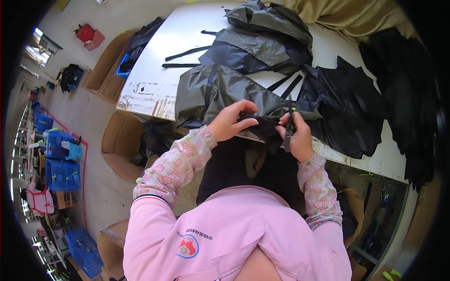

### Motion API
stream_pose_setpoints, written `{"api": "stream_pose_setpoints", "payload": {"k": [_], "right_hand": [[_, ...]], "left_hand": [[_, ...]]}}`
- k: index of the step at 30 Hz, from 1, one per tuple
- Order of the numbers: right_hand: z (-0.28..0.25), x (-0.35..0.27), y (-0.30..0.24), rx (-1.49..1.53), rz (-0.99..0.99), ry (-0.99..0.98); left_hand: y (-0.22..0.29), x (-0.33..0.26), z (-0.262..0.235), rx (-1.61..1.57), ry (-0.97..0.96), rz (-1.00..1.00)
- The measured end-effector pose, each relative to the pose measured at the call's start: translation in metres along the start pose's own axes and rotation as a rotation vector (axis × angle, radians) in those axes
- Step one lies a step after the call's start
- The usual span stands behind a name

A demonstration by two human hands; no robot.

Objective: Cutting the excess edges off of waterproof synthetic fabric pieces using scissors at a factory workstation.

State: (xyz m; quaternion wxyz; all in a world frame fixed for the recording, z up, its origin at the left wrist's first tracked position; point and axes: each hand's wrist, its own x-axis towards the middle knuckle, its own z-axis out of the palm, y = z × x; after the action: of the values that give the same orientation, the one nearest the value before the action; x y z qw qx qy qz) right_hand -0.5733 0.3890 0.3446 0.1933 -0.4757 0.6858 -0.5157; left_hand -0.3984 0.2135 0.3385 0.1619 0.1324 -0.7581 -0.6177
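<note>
My right hand is closed around what look like narrow black thread snips, at the front edge of the table. My left hand is open, its thumb and forefinger apart, over the near edge of a dark grey-green fabric piece. That shiny piece is spread on the white table, with black fabric hanging over the edge between my hands. Black straps stick out to its left, and two more black straps lie just beyond my right hand.
More grey and black fabric pieces are heaped farther back, and black fabric lies to the right. A dark pile hangs over the right end. Cardboard boxes stand left of the table; blue crates line the far-left floor.
</note>
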Motion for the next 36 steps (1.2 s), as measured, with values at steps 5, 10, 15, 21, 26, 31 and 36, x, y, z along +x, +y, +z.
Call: {"api": "stream_pose_setpoints", "payload": {"k": [5,10,15,21,26,31,36], "right_hand": [[-0.027,-0.007,0.019,-0.017,0.0,0.114],[-0.037,-0.014,0.031,-0.094,0.097,0.107],[-0.043,-0.028,0.049,-0.245,0.069,0.106],[-0.046,-0.045,0.056,-0.289,0.142,0.079],[-0.047,-0.05,0.057,-0.25,0.221,0.02],[-0.049,-0.021,0.029,0.083,0.262,-0.008],[-0.042,0.063,0.03,-0.033,0.121,0.068]], "left_hand": [[-0.006,-0.063,-0.072,0.923,0.137,0.247],[-0.049,-0.115,-0.096,1.041,0.244,0.061],[-0.074,-0.122,-0.095,1.078,0.389,0.069],[-0.085,-0.128,-0.097,1.031,0.457,0.131],[-0.097,-0.133,-0.102,0.714,0.593,0.054],[-0.077,-0.228,-0.228,0.785,1.284,0.034],[-0.094,-0.428,-0.34,1.254,1.808,-0.62]]}}
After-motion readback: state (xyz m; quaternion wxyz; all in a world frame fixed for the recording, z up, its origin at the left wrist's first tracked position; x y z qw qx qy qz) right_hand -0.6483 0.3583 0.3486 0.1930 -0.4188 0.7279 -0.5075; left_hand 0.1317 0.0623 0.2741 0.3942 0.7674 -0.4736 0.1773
